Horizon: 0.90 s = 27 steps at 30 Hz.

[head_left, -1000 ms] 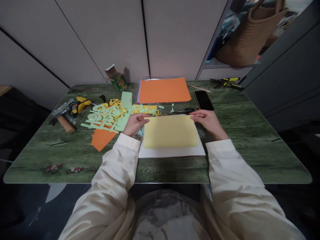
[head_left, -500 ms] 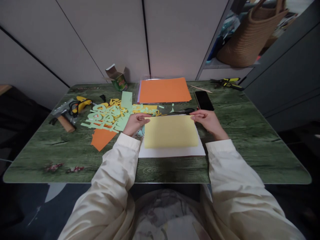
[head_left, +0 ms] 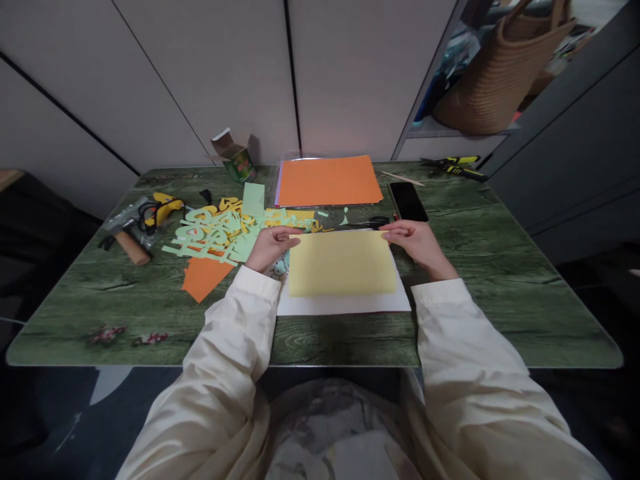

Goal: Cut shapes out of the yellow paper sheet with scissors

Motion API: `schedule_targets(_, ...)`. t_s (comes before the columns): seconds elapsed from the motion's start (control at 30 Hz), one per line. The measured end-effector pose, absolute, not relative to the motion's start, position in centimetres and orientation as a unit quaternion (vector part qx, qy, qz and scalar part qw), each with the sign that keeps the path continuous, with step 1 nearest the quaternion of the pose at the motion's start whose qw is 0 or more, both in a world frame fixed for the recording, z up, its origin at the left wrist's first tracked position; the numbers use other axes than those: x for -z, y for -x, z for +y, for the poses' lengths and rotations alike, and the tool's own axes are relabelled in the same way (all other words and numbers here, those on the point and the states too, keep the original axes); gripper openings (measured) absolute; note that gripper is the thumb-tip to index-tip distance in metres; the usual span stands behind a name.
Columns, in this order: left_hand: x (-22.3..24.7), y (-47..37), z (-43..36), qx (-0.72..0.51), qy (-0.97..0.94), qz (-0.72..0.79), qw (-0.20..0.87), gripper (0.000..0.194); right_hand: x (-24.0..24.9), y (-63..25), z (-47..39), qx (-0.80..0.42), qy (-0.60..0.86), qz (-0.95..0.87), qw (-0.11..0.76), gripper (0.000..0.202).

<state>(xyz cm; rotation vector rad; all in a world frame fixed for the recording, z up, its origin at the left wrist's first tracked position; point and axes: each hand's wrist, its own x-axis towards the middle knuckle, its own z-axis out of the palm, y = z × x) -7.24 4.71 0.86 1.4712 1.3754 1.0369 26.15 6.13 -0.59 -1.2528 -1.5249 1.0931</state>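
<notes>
A pale yellow sheet point(head_left: 342, 264) lies on a white sheet point(head_left: 345, 304) in the middle of the green wood-grain table point(head_left: 475, 280). My left hand point(head_left: 270, 245) pinches the yellow sheet's far left corner. My right hand point(head_left: 416, 240) holds its far right corner. Both sleeves are cream. The sheet's far edge looks slightly lifted between the two hands.
Green and yellow cut-out paper letters point(head_left: 220, 230) and an orange scrap point(head_left: 204, 276) lie to the left. An orange paper stack point(head_left: 327, 180), black scissors point(head_left: 367, 223) and a dark phone point(head_left: 408, 200) sit beyond. A glue gun point(head_left: 161, 208), a small open box point(head_left: 234, 159) and pliers point(head_left: 457, 165) lie farther off.
</notes>
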Motion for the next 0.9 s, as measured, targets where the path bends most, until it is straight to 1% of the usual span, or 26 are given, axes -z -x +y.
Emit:
schedule_targets(0.4, -0.95, 7.27, 4.74, -0.409, -0.591, 0.554, 0.420, 0.028, 0.76, -26.24, 6.17, -0.443, 0.502, -0.607, 0.428, 0.026)
schedule_targets(0.67, -1.17, 7.15, 4.62, -0.412, -0.591, 0.552, 0.420, 0.027, 0.65, -26.22, 6.20, -0.425, 0.500, -0.623, 0.425, 0.031)
schedule_targets(0.9, -1.08, 7.17, 4.56, -0.417, -0.589, 0.551, 0.419, 0.027, 0.77, -26.28, 6.21, -0.422, 0.501, -0.631, 0.417, 0.027)
